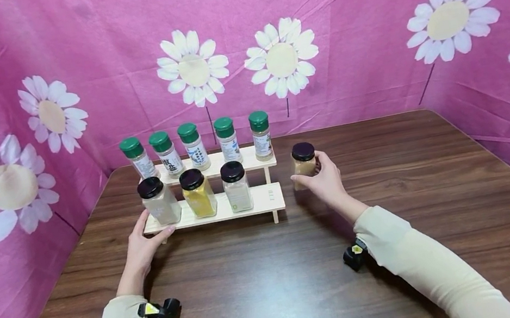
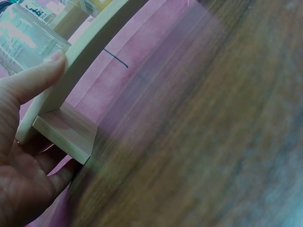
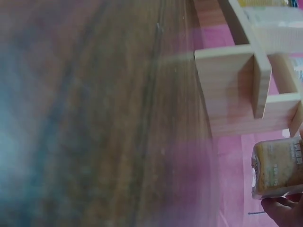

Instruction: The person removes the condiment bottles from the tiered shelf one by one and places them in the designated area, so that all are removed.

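Note:
My right hand (image 1: 328,181) holds a square spice jar (image 1: 304,167) with a black lid and brown contents, just right of the two-tier wooden rack (image 1: 261,202). The right wrist view shows this jar (image 3: 277,165) tilted, with fingertips (image 3: 279,210) against it and the rest of the hand cut off. At the rack's left end, my left hand (image 1: 142,250) grips the lower shelf. In the left wrist view its thumb (image 2: 40,78) lies over the shelf edge beside a clear jar (image 2: 28,40), with the other fingers below, partly hidden by the rack.
Three black-lidded jars, the middle one yellow (image 1: 200,197), stand on the lower shelf, left of its bare right end. Several green-capped shakers (image 1: 227,141) line the upper shelf. The rack stands on a dark wooden table (image 1: 263,278), before a pink flowered cloth (image 1: 352,78).

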Available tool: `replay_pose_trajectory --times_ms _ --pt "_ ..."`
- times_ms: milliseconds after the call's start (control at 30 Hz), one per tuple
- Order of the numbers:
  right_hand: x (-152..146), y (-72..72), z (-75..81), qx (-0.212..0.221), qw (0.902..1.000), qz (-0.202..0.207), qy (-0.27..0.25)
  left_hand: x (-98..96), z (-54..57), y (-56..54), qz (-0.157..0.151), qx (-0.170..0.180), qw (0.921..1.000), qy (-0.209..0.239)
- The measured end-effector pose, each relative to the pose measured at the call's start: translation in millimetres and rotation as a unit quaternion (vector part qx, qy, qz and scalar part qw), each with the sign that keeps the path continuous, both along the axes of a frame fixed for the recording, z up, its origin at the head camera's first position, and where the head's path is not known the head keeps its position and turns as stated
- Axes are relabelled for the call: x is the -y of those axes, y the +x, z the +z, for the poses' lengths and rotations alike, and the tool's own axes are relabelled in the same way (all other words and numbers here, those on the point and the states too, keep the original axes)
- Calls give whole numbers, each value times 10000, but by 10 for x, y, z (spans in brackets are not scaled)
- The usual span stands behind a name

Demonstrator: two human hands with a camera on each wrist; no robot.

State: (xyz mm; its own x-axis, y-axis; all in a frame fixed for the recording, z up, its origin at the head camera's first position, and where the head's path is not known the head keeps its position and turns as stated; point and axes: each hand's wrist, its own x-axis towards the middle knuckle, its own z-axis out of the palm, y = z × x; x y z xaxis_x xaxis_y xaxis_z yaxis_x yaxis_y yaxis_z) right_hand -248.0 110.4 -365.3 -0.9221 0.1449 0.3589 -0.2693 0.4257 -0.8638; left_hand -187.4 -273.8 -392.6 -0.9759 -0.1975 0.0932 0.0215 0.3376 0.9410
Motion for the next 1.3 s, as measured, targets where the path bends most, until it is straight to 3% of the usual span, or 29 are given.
replay_pose_trajectory --times_ms 367,667,1300 --pt "68 -240 -14 -113 9994 -236 229 -11 28 22 38 41 9999 88" --pt "115 -367 11 147 9997 -192 57 12 -13 10 18 -95 9999 87" --pt "103 -626 -73 290 9989 -332 148 4 -36 -3 35 -111 9999 116"
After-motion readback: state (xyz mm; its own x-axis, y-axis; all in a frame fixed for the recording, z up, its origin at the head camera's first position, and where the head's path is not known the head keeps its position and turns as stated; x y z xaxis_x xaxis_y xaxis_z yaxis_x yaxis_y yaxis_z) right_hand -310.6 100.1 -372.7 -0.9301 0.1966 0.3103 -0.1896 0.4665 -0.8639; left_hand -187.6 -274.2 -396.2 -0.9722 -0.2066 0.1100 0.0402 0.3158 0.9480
